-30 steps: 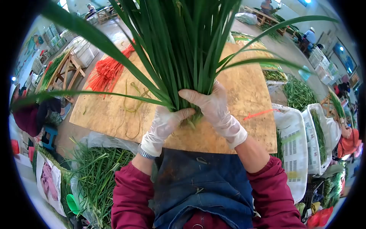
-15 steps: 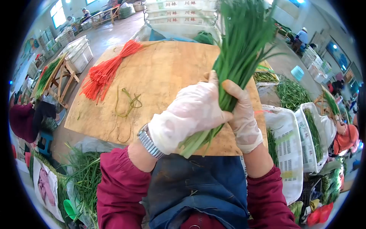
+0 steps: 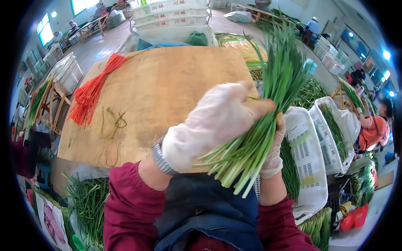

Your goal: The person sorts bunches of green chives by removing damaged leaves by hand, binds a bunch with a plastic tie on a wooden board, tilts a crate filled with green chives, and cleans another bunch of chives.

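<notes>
Red 川妹 lettering (image 3: 160, 16), on stacked white crates (image 3: 169, 19)

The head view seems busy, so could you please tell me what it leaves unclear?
All in the head view:
- Right hand in translucent white glove: partly hidden behind the long green leafy bunch.
- Left hand, gloved alike: fingers blurred.
- Silver metal watch band: any dial hidden around the wrist.
- Dark blue apron: cut off by bottom edge.
- Distant person in light blue: activity too small to tell.
</notes>
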A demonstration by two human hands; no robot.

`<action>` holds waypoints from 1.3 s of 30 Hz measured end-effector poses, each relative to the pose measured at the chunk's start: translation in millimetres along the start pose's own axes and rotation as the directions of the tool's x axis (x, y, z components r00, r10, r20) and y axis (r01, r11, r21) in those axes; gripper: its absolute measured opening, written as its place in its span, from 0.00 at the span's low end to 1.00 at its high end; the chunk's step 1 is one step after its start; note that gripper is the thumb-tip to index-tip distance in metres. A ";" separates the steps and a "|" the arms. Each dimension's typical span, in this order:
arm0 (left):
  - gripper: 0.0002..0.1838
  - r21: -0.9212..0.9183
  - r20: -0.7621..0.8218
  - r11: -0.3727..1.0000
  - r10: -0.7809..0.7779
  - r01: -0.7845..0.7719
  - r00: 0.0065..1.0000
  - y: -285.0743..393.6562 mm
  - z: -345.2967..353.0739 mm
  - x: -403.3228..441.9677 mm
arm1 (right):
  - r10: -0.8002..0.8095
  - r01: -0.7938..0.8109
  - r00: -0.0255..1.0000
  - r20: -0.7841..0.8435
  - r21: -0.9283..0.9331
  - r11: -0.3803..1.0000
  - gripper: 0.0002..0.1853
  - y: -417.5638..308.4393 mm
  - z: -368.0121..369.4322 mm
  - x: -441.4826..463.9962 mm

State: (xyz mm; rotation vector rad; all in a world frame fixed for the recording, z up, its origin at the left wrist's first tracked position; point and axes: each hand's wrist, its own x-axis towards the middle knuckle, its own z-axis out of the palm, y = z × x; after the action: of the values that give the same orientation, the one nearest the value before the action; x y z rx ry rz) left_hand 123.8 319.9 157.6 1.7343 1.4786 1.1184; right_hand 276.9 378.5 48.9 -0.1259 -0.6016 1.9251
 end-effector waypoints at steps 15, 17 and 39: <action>0.08 0.705 0.053 0.696 0.135 -0.133 0.989 -151.5 93.2 15.3 | -0.146 0.133 0.989 -0.029 -0.268 0.954 0.31 -114.9 -35.6 -28.0; 0.06 0.755 0.064 0.643 0.128 -0.132 0.990 -165.1 93.5 25.3 | -0.126 0.093 0.987 -0.098 -0.292 0.952 0.29 -113.6 -31.7 -21.1; 0.06 0.752 0.109 0.636 0.139 -0.173 0.984 -197.0 -11.2 21.0 | 0.383 -0.642 0.752 -0.536 -0.467 0.608 0.12 -13.3 -56.8 116.3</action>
State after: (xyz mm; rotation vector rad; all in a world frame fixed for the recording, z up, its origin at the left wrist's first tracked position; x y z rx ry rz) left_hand 20.8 379.9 -1.1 2.4658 1.9730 0.5132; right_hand 258.1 505.4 27.1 -1.2291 -1.0011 2.0793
